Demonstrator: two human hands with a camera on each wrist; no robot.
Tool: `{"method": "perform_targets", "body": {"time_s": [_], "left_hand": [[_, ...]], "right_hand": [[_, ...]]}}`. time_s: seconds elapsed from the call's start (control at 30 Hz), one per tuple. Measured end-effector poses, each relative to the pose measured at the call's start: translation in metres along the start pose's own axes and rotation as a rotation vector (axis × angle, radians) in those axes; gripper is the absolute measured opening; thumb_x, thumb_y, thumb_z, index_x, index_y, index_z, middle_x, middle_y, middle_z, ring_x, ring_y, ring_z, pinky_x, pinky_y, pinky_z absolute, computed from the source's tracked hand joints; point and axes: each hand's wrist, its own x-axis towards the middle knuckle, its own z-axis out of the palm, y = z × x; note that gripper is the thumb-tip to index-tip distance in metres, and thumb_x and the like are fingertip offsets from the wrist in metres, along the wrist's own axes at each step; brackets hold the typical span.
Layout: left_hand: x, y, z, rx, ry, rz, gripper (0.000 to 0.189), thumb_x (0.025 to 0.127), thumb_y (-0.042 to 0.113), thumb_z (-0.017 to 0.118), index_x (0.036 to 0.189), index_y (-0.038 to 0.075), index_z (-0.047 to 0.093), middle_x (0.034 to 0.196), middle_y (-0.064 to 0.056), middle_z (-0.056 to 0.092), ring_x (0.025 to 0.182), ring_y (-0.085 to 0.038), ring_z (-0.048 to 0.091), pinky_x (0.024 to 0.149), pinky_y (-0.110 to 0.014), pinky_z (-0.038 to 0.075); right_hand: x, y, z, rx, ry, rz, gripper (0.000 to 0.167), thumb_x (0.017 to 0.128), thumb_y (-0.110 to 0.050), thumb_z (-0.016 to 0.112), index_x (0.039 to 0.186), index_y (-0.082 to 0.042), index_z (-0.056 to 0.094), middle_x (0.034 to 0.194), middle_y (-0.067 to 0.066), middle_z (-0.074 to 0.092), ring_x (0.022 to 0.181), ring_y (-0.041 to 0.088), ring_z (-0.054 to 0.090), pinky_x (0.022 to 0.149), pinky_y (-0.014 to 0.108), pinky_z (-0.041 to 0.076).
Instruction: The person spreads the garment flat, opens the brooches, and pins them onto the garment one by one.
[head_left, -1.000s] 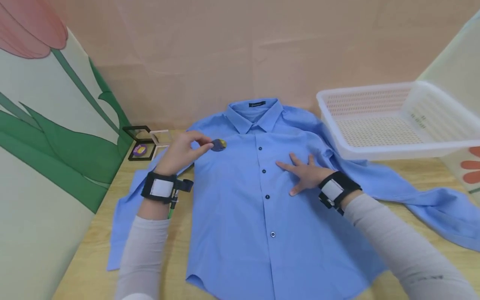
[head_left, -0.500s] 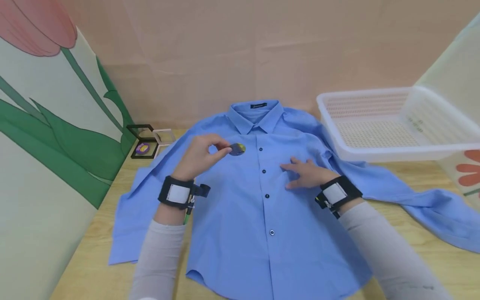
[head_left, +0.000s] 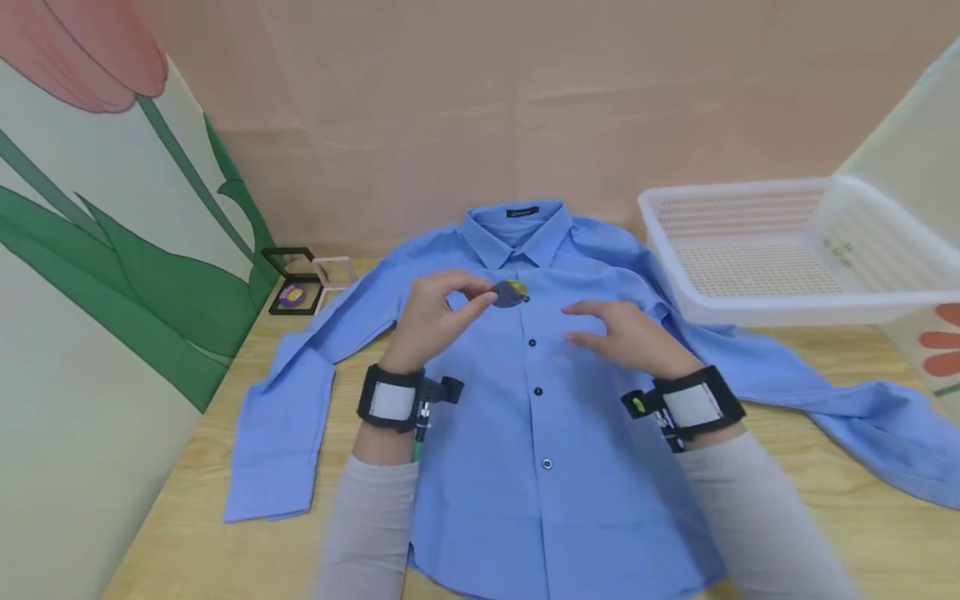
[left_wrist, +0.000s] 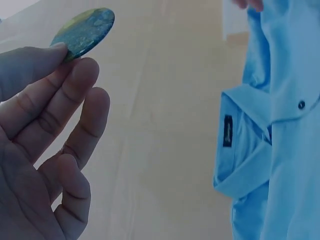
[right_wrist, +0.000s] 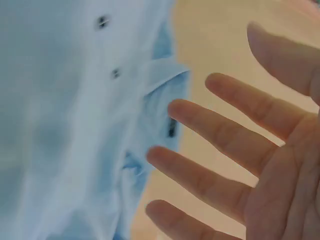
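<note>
My left hand (head_left: pixel 441 318) pinches a round badge (head_left: pixel 510 293), dark blue with a yellow patch, between thumb and fingers. It is held above the chest of a light blue button-up shirt (head_left: pixel 480 400), close to the top button. In the left wrist view the badge (left_wrist: pixel 86 33) appears as a thin, slightly domed disc gripped at its lower edge; its back is hidden. My right hand (head_left: pixel 633 335) hovers over the other side of the shirt's chest, holding nothing. The right wrist view shows its fingers (right_wrist: pixel 220 132) spread and fairly straight.
A white plastic basket (head_left: pixel 795 302) stands at the back right, by the shirt's shoulder. At the back left sit an open black frame case (head_left: pixel 294 308) with a purple-and-yellow round badge (head_left: pixel 292 295) in it, and a white frame case (head_left: pixel 334 272). Shirt sleeves spread across the wooden table (head_left: pixel 180 525).
My left hand has carried the badge rightward, from the shirt's left side to its button line. My right hand has lifted off the fabric, its fingers drawing closer together.
</note>
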Motion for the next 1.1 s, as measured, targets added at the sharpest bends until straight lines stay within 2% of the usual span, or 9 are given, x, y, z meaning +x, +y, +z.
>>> {"method": "perform_targets", "body": {"time_s": [0.07,0.13,0.3,0.37,0.5,0.67,0.8,0.93,1.1], "left_hand": [[0.000,0.003,0.005,-0.014,0.013,0.005,0.015,0.093,0.016,0.071,0.100,0.005,0.076,0.093,-0.008,0.075,0.084,-0.015,0.066,0.062,-0.027,0.049],[0.000,0.007,0.008,-0.032,0.022,0.007,0.015,0.093,0.016,0.070,0.100,0.004,0.076,0.092,-0.008,0.074,0.083,-0.015,0.066,0.061,-0.026,0.049],[-0.004,0.013,0.012,-0.088,0.043,-0.004,0.014,0.093,0.014,0.070,0.100,0.003,0.076,0.093,-0.009,0.074,0.082,-0.016,0.065,0.059,-0.030,0.049],[-0.005,0.015,0.013,-0.110,0.057,-0.009,0.014,0.093,0.013,0.070,0.100,0.003,0.075,0.093,-0.010,0.074,0.081,-0.015,0.064,0.057,-0.029,0.048],[-0.006,0.019,0.016,-0.164,0.084,-0.015,0.014,0.092,0.013,0.071,0.100,0.002,0.076,0.091,-0.010,0.074,0.078,-0.013,0.063,0.053,-0.024,0.043],[-0.008,0.027,0.019,-0.259,0.104,-0.046,0.014,0.091,0.011,0.072,0.101,0.001,0.075,0.092,-0.011,0.074,0.076,-0.011,0.060,0.049,-0.024,0.038],[-0.008,0.034,0.020,-0.288,0.106,-0.042,0.014,0.090,0.009,0.072,0.101,0.000,0.075,0.093,-0.012,0.074,0.076,-0.011,0.060,0.050,-0.025,0.038],[-0.008,0.039,0.021,-0.302,0.097,-0.009,0.013,0.090,0.007,0.072,0.100,-0.001,0.075,0.092,-0.012,0.073,0.077,-0.012,0.061,0.051,-0.025,0.039],[-0.010,0.042,0.024,-0.308,0.098,0.003,0.012,0.090,0.007,0.072,0.099,0.000,0.075,0.090,-0.012,0.072,0.078,-0.013,0.062,0.053,-0.025,0.041]], "right_hand": [[-0.002,-0.009,-0.002,0.028,0.054,-0.021,0.043,0.099,-0.026,0.062,0.136,-0.005,0.059,0.134,0.020,0.062,0.114,0.035,0.061,0.087,0.049,0.052],[-0.006,-0.018,-0.004,0.073,0.100,-0.047,0.040,0.100,-0.026,0.061,0.134,-0.004,0.061,0.135,0.019,0.062,0.117,0.034,0.059,0.091,0.050,0.050],[-0.016,-0.041,-0.010,0.209,0.180,-0.057,0.039,0.101,-0.031,0.059,0.130,-0.006,0.064,0.136,0.015,0.062,0.130,0.035,0.053,0.102,0.064,0.044],[-0.020,-0.050,-0.011,0.254,0.208,-0.059,0.037,0.101,-0.031,0.059,0.128,-0.006,0.065,0.134,0.015,0.063,0.130,0.035,0.054,0.102,0.069,0.041],[-0.028,-0.065,-0.013,0.296,0.275,-0.073,0.033,0.100,-0.028,0.061,0.124,-0.006,0.068,0.130,0.014,0.066,0.123,0.032,0.059,0.097,0.067,0.046],[-0.035,-0.078,-0.015,0.332,0.339,-0.064,0.031,0.099,-0.025,0.062,0.121,-0.004,0.069,0.125,0.015,0.068,0.120,0.031,0.061,0.095,0.064,0.050],[-0.038,-0.082,-0.012,0.368,0.391,-0.084,0.028,0.099,-0.021,0.063,0.117,-0.001,0.070,0.120,0.017,0.070,0.115,0.032,0.063,0.092,0.060,0.053],[-0.042,-0.086,-0.007,0.372,0.492,-0.124,0.022,0.097,-0.014,0.065,0.111,0.001,0.072,0.113,0.017,0.073,0.107,0.023,0.066,0.088,0.056,0.056],[-0.045,-0.093,-0.005,0.333,0.619,-0.144,0.017,0.093,-0.010,0.069,0.104,0.001,0.074,0.105,0.017,0.075,0.099,-0.006,0.059,0.085,0.057,0.057]]}}
